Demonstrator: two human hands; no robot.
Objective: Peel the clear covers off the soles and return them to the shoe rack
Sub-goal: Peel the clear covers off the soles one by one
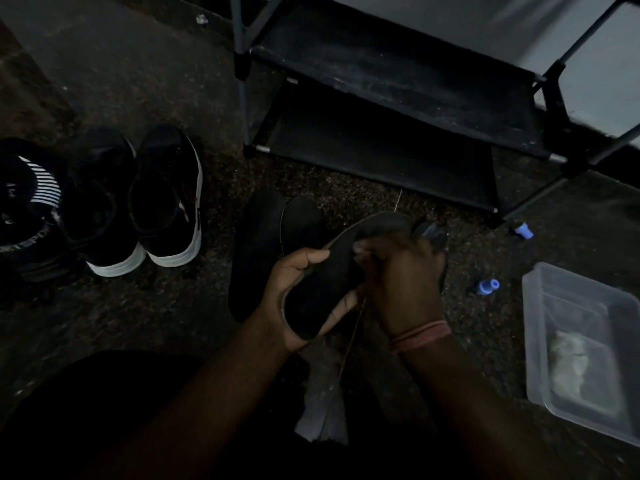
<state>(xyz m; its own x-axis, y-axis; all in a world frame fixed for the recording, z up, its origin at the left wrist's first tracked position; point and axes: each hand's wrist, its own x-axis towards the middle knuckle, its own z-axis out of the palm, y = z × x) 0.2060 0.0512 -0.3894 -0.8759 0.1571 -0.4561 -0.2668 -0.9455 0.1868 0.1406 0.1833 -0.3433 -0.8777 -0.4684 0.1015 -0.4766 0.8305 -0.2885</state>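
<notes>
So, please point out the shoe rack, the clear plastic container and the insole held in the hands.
shoe rack [398, 81]: head view, upper shelf surface.
clear plastic container [535, 337]: head view, left wall.
insole [325, 282]: head view, dark middle face.

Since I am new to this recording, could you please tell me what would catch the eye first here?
At lower centre, the left hand cradles a dark insole while the right hand picks at its edge. To the left on the floor stands a pair of black sneakers with bright white soles. An empty black shoe rack fills the top, and a clear plastic container sits at the right edge.
</notes>
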